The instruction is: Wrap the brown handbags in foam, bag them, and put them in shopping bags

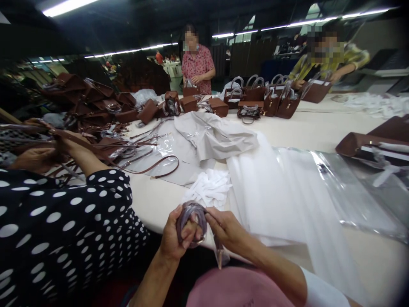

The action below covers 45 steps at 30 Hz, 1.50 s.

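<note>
At the table's near edge I hold a coiled bag strap (192, 207), brown and wrapped in clear plastic. My left hand (172, 236) is closed round the coil, with fingertips showing inside its loop. The fingers of my right hand (226, 227) pinch the coil's right side. From there the strap's loose end (219, 252) hangs down, with a metal clasp at its tip. Just beyond my hands lies a pile of white strips (209, 187). White foam sheets (265, 192) spread to the right of it.
Left of me a person in a polka-dot top (64, 217) handles straps. Brown handbags (252, 96) line the far side, where two people work. A heap of bags (92, 100) stands at left. Clear plastic bags (338, 187) and more handbags (367, 143) lie at right.
</note>
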### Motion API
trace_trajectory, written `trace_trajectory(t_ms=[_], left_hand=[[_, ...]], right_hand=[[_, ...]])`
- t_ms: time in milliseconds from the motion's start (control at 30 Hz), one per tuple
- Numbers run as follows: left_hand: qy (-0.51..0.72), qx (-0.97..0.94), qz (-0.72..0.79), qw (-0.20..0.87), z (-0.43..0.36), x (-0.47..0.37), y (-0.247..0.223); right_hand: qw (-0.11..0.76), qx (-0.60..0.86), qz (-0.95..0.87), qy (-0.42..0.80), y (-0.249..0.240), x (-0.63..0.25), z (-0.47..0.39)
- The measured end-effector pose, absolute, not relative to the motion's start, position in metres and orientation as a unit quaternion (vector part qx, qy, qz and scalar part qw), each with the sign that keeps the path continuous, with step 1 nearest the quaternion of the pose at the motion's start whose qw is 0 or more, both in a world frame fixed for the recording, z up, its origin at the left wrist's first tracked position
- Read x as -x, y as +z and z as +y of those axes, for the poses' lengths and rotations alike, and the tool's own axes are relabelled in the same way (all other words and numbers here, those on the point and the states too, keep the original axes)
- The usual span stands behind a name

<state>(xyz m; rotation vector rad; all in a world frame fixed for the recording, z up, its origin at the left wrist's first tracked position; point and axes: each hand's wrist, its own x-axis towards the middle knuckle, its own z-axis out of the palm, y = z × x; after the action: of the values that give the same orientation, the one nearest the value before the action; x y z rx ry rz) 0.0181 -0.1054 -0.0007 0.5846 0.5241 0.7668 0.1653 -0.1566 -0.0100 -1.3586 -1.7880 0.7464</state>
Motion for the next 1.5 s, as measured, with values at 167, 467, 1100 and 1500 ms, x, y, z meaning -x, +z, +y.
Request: trace_trajectory(t_ms=[167,467,1100,1500], left_hand=[[0.432,-0.263,0.186,0.842,-0.106,-0.030,0.015],[0.462,-0.307,0.188,0.810,-0.122,-0.045,0.023],[0.533,-0.664,0.413,0.323,-0.119,-0.040,0.037],[0.326,-0.917,0.215,0.085,-0.106,-0.035,-0.010]], right_hand=[[0.572,0.490,-0.479,0.450,-0.008,-0.132,-0.165],[0.675,0.429,-0.322,0.507,-0.004,-0.119,-0.170],[0.502,0.460,-0.729,-0.074,-0.007,-0.205,-0.149],[0.254,0.437,-0.861,0.052,-0.009,-0.209,-0.153]])
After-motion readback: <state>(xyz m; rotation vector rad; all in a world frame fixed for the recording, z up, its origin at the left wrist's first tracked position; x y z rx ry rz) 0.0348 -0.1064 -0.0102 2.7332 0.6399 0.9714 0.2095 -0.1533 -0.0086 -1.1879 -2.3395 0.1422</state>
